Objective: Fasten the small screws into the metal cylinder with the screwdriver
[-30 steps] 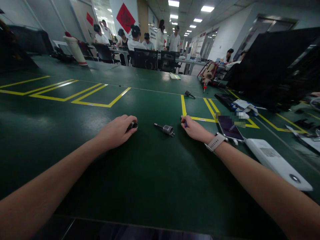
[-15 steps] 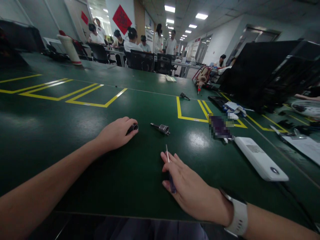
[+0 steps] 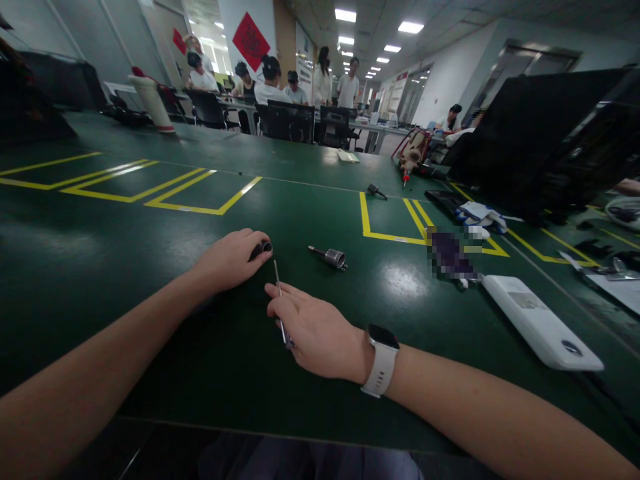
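My left hand (image 3: 227,261) rests on the green table, its fingers wrapped around a short black hollow cylinder (image 3: 263,249) whose open end points right. In my right hand (image 3: 320,330), a screwdriver (image 3: 278,283) is gripped, its thin metal shaft sticking up past the fingers and its handle partly hidden by them. The shaft's tip is just below the cylinder's open end, apparently apart from it. To the right lies a dark, silvery cylindrical part with a narrow stem (image 3: 333,257), touched by neither hand.
Farther back lies a small black stemmed part (image 3: 377,191) by the yellow tape marks (image 3: 395,238). At right are a white power bank (image 3: 543,323) with a cable, a pixelated dark object (image 3: 451,255), gloves (image 3: 480,217) and a clipboard (image 3: 613,277). Several people sit or stand beyond the table.
My right hand has moved left with the screwdriver, bringing its tip close to the black cylinder. My left hand keeps its hold. The view has shifted slightly.
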The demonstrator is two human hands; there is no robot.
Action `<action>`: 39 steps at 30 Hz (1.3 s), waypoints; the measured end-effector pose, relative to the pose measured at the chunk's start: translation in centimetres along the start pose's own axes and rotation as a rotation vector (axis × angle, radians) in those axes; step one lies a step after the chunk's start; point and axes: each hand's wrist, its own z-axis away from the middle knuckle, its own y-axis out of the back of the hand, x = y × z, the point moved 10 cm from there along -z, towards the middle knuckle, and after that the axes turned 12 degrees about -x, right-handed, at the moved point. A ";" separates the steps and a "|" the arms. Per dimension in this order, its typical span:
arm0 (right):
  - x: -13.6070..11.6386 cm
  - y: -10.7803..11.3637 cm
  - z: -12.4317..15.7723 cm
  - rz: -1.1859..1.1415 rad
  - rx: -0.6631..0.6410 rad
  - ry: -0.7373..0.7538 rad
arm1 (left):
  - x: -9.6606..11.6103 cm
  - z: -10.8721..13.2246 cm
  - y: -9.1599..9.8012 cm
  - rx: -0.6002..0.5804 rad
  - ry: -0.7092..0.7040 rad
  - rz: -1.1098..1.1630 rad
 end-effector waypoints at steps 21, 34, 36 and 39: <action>19.3 5.0 1.3 0.335 0.083 -0.545 | 0.0 -0.1 -0.8 -0.065 0.011 -0.006; 29.5 8.6 7.3 0.254 0.231 -0.944 | 0.2 0.1 -0.5 -0.045 0.005 -0.014; 29.3 8.8 7.6 0.233 0.263 -0.964 | 0.2 0.1 -0.5 -0.047 0.010 -0.022; 27.9 9.8 7.6 0.207 0.346 -0.946 | 0.2 0.0 -0.6 -0.046 0.012 -0.031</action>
